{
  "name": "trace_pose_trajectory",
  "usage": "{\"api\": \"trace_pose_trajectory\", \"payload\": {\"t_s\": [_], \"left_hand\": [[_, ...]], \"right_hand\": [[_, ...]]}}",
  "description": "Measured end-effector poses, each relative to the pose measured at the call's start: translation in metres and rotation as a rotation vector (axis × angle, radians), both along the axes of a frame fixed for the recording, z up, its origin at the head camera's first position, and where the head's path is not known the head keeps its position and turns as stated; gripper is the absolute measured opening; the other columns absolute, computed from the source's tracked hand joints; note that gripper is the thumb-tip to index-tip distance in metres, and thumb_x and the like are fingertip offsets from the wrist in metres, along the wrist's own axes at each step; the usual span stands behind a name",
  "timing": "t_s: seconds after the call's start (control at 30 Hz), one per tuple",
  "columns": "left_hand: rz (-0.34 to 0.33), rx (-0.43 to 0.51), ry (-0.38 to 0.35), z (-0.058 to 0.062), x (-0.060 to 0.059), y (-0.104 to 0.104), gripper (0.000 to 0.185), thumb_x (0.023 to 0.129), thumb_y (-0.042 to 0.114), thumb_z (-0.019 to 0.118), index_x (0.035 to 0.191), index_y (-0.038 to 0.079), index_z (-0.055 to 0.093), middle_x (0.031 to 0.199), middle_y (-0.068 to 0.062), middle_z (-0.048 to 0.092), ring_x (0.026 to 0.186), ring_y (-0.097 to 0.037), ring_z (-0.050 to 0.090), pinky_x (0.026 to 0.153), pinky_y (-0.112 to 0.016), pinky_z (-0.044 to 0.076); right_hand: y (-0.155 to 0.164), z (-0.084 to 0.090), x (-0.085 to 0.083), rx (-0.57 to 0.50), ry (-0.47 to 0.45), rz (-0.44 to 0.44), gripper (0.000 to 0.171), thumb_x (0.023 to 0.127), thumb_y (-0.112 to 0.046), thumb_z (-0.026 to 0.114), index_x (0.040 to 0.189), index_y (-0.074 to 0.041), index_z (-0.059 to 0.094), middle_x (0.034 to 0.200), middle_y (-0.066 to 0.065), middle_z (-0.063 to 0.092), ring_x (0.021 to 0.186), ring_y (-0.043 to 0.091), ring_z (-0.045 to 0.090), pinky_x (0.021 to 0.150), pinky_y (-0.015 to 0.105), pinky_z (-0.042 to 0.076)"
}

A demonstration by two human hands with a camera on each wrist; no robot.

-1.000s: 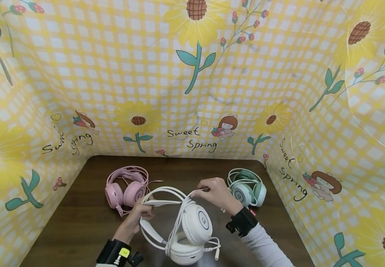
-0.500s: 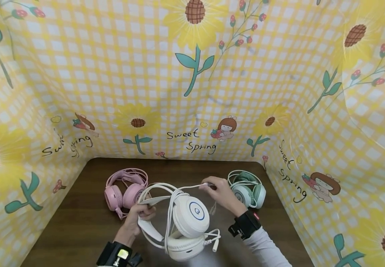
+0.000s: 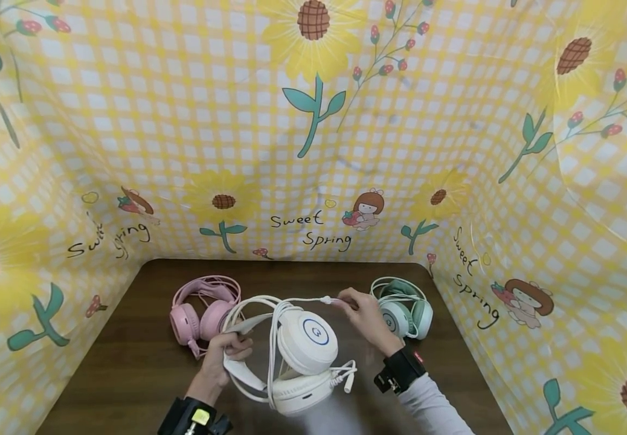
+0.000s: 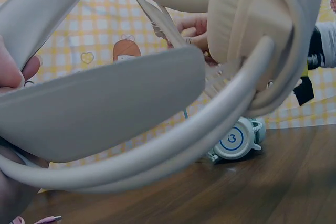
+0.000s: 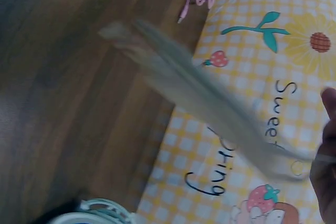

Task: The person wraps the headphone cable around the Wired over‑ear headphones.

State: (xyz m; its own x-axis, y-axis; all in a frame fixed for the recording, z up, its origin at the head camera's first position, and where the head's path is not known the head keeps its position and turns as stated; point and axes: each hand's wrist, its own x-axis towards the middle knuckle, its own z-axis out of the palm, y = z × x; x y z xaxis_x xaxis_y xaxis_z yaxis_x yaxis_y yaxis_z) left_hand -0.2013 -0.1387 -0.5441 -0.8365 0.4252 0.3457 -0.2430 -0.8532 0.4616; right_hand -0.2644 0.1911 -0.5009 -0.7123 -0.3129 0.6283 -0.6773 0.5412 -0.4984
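Observation:
White over-ear headphones (image 3: pixel 307 341) hang above the table in the head view, tilted, with a blue ring logo on the upper earcup. My left hand (image 3: pixel 221 362) grips them by the headband; the left wrist view shows its grey-white inner pad (image 4: pixel 105 106) close up. White cable is looped around the band and an earcup. A length of the cable (image 3: pixel 304 299) runs out rightward to a small white join (image 3: pixel 327 299), where my right hand (image 3: pixel 366 317) pinches it between thumb and fingers. Blurred strands (image 5: pixel 210 103) dangle from that hand in the right wrist view.
Pink headphones (image 3: pixel 205 311) lie at the back left of the dark wooden table (image 3: pixel 112 362). Green headphones (image 3: pixel 405 308), wrapped in their cable, lie at the back right, just behind my right hand. A yellow checked cloth (image 3: pixel 270 121) walls in the back and sides.
My right hand has drawn the cable end away to the right, so the strand between it and the headband is longer. The headphones have shifted slightly up and left, earcup logo turning more into view.

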Motion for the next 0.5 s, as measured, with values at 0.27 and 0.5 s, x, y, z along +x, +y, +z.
{"api": "trace_pose_trajectory", "payload": {"t_s": [0.27, 0.5], "left_hand": [[0.007, 0.037, -0.046, 0.004, -0.003, 0.001, 0.048, 0.076, -0.015, 0.015, 0.099, -0.001, 0.055, 0.091, -0.008, 0.054, 0.056, -0.007, 0.01, 0.049, -0.014, 0.02], [0.146, 0.006, -0.197, 0.015, -0.008, 0.005, 0.04, 0.078, -0.013, 0.018, 0.103, -0.009, 0.049, 0.079, -0.004, 0.046, 0.055, -0.007, 0.009, 0.046, -0.014, 0.02]], "right_hand": [[0.0, -0.017, 0.0, 0.066, 0.041, -0.036, 0.013, 0.092, -0.007, 0.069, 0.102, -0.011, 0.076, 0.085, -0.005, 0.07, 0.074, 0.006, 0.063, 0.062, 0.025, 0.052], [-0.005, -0.039, 0.007, 0.097, -0.112, 0.083, 0.056, 0.077, 0.016, 0.055, 0.128, -0.005, 0.063, 0.095, 0.002, 0.066, 0.081, 0.012, 0.059, 0.069, 0.031, 0.051]]}}
